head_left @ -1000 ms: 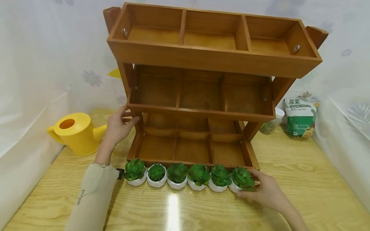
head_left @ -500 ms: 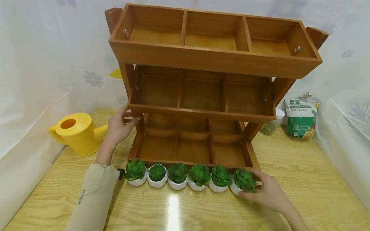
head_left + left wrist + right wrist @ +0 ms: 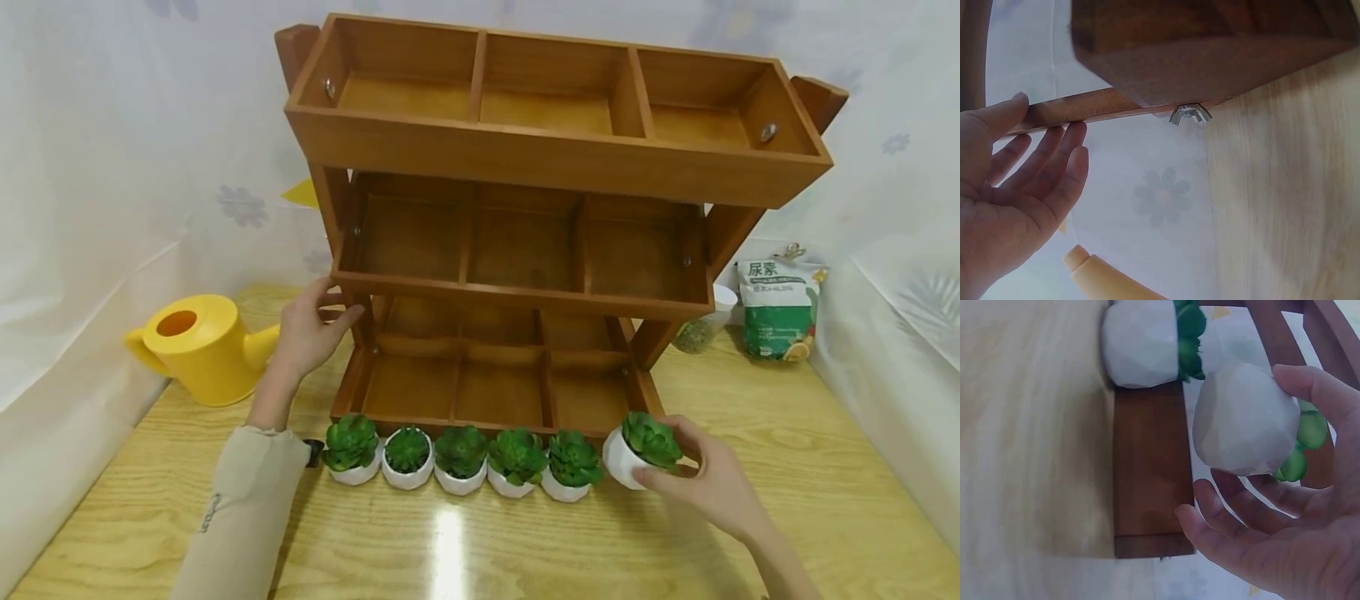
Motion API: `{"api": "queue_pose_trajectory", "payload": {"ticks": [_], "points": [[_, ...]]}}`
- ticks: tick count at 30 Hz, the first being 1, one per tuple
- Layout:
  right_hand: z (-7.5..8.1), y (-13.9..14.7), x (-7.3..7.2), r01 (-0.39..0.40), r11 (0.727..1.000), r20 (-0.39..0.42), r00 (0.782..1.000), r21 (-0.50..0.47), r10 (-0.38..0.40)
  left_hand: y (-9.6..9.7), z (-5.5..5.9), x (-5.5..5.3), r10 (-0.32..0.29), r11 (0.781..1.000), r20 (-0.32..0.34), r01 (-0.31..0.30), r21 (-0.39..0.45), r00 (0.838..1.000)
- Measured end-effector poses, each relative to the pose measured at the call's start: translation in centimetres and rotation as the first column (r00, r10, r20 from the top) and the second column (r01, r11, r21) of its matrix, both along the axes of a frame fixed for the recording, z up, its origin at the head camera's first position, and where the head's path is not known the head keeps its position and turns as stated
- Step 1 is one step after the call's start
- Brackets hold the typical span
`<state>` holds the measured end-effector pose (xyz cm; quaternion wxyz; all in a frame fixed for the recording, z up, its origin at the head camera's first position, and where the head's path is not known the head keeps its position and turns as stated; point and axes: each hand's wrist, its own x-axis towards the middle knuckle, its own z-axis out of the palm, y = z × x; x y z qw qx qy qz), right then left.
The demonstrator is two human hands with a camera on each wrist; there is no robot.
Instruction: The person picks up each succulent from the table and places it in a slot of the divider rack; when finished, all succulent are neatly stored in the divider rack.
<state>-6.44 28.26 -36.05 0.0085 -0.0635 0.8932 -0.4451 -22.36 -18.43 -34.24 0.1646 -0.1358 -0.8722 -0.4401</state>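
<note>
My right hand (image 3: 708, 483) holds a potted succulent (image 3: 651, 440) by its white faceted pot, just off the table at the right end of a row. In the right wrist view the pot (image 3: 1244, 419) sits between thumb and fingers, apart from its neighbour (image 3: 1141, 344). Several more potted succulents (image 3: 461, 454) line the front of the wooden plant stand (image 3: 555, 158). At the stand's left side, my left hand (image 3: 311, 329) grips an upright post (image 3: 1079, 107), thumb on one face and fingers on the other. The stand's divided tiers hold nothing.
A yellow watering can (image 3: 202, 350) stands left of the stand, near my left forearm. Behind the stand's right side are a white-lidded jar (image 3: 705, 321) and a green-and-white bag (image 3: 780, 308). White sheeting (image 3: 82, 208) surrounds the wooden table (image 3: 360, 542).
The rightmost succulent has come up off the table in my right hand, moving slightly up and right, away from the row. My left hand stays on the post.
</note>
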Motion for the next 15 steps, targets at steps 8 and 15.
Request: {"api": "queue_pose_trajectory", "payload": {"ticks": [8, 15], "points": [[1.8, -0.5, -1.8, -0.073, 0.976, 0.054, 0.995, -0.207, 0.086, -0.1, 0.0, 0.1, -0.002, 1.000, 0.010, 0.002, 0.000, 1.000], [3.3, -1.1, -4.2, -0.092, 0.963, 0.096, 0.988, -0.253, 0.119, 0.0, 0.1, 0.1, -0.004, 1.000, 0.011, 0.004, -0.006, 1.000]]}}
